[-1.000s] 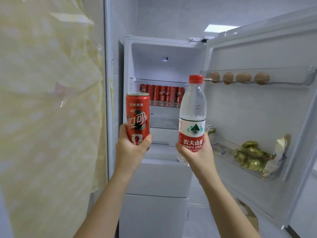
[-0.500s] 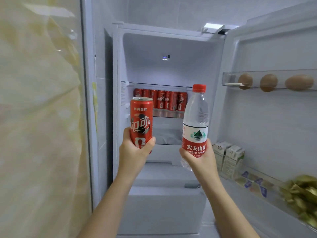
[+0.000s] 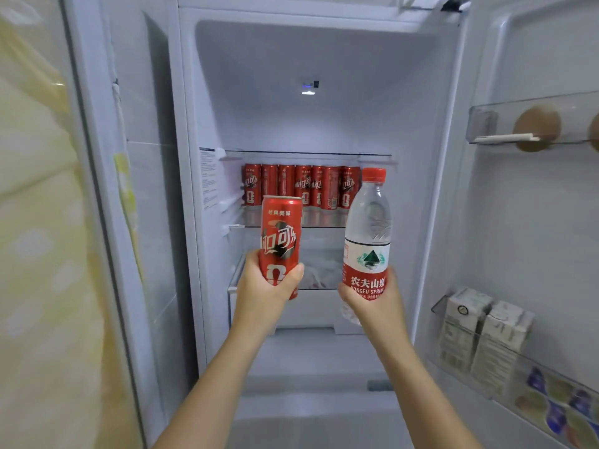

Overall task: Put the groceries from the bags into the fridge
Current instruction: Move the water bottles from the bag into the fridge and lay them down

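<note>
Directly ahead, head view: the fridge [image 3: 324,59] is seen with its door [image 3: 518,222] swung open on the right, and its inside is lit.
Left hand [image 3: 265,293]: it is raised in front of the open compartment, with fingers and thumb curled round the lower half of the red can [image 3: 280,234].
Red can: it is held upright in the air, in front of the shelf edge and not set down. It is left of the bottle and apart from it.
Right hand [image 3: 376,306]: the fingers are wrapped round the lower label of the water bottle [image 3: 368,228], gripping it from below.
Water bottle: it is held upright in the air, and its red cap is level with the cans behind it.
Glass shelf [image 3: 311,222]: a row of red cans [image 3: 301,186] is stood side by side along the back.
Drawer [image 3: 324,270]: it is seen below the shelf, and its contents are too blurred to tell.
Upper door bin [image 3: 486,124]: brown eggs [image 3: 536,128] are lodged in it.
Lower door bin [image 3: 453,361]: two cartons [image 3: 463,325] are stood touching, and small cups [image 3: 557,413] are packed beside them.
Left edge: a yellow curtain [image 3: 32,254] is seen.
</note>
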Motion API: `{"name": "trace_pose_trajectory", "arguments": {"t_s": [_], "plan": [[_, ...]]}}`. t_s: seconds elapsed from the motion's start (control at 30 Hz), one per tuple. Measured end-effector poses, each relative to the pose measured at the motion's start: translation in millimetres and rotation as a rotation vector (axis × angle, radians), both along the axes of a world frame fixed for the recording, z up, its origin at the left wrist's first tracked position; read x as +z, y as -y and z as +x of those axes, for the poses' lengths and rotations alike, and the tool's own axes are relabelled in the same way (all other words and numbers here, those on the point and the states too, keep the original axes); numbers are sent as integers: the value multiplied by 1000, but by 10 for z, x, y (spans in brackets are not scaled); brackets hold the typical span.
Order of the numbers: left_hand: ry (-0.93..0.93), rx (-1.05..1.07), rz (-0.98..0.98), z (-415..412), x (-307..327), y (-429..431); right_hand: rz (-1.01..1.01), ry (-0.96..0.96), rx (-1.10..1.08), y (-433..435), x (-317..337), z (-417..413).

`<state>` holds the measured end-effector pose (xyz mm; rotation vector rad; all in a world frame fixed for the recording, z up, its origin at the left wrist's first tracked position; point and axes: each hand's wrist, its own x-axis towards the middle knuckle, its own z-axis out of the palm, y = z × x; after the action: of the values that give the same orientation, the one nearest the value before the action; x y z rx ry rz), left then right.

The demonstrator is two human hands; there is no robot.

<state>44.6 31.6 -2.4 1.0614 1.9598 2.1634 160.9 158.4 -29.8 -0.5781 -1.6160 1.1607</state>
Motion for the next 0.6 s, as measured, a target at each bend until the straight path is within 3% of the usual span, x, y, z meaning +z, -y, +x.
{"name": "trace_pose_trajectory", "arguments": {"t_s": [0.33,0.6], "plan": [[173,-94,-113,-760,477,-1253,-44,-32,36,-948,59,-721],[114,-136,-267,-1471,651,-1796,-64,-33,21,-1330,90,-1057]]}}
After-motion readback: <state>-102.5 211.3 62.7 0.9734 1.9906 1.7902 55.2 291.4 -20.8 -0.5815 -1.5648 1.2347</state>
